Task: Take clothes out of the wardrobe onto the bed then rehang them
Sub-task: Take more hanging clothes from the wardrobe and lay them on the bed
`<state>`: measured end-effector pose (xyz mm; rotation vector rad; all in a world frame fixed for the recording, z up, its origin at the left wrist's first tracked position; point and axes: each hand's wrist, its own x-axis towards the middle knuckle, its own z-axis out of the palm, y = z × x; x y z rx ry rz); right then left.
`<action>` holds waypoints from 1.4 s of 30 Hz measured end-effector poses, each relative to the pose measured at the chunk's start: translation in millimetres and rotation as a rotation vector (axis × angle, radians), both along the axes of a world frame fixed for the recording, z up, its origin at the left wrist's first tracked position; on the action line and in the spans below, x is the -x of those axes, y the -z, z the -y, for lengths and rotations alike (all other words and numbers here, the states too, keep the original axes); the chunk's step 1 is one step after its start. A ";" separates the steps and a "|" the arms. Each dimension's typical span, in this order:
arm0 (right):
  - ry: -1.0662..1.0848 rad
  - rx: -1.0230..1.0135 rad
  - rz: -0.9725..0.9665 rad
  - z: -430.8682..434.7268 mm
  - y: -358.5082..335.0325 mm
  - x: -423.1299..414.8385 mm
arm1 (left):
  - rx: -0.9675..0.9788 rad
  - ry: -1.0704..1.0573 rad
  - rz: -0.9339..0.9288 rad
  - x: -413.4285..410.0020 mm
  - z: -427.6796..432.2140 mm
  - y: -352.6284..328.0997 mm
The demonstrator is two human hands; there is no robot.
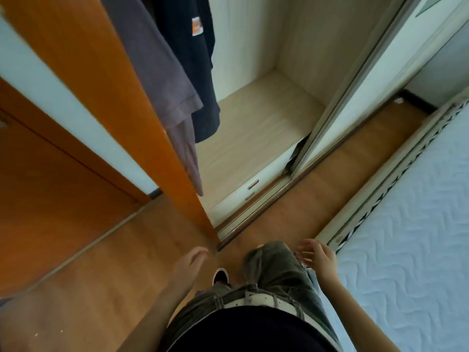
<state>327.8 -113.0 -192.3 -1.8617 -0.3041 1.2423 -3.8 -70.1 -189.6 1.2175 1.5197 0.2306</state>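
The open wardrobe (256,128) fills the upper middle, with a pale wood floor inside. Two garments hang at its left: a grey-purple shirt (157,72) in front and a dark navy top (193,59) with a small orange-white patch behind it. The bed (416,224), covered in a white quilted mattress, runs along the right. My left hand (190,260) hangs low over the floor, fingers loose, holding nothing. My right hand (317,255) is beside my thigh near the bed's corner, fingers spread and empty. Both hands are well below the clothes.
An orange wooden panel (101,85) stands left of the wardrobe opening. A sliding door (355,92) with a pale face is pushed to the right. White drawers (243,191) sit under the wardrobe floor. Brown wood flooring (101,275) lies between wardrobe and bed.
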 end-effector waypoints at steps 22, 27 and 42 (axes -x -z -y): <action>-0.835 -0.804 -0.104 -401.3 -254.5 -92.1 | -0.790 -0.496 0.162 -226.6 -222.4 -247.7; -0.941 -1.162 -0.119 -460.5 -406.0 -38.6 | -1.254 -0.410 -0.010 -205.2 -248.4 -397.5; -1.104 -0.695 -0.621 -505.5 -593.3 134.2 | -0.914 -0.959 -0.394 -60.5 -345.2 -587.4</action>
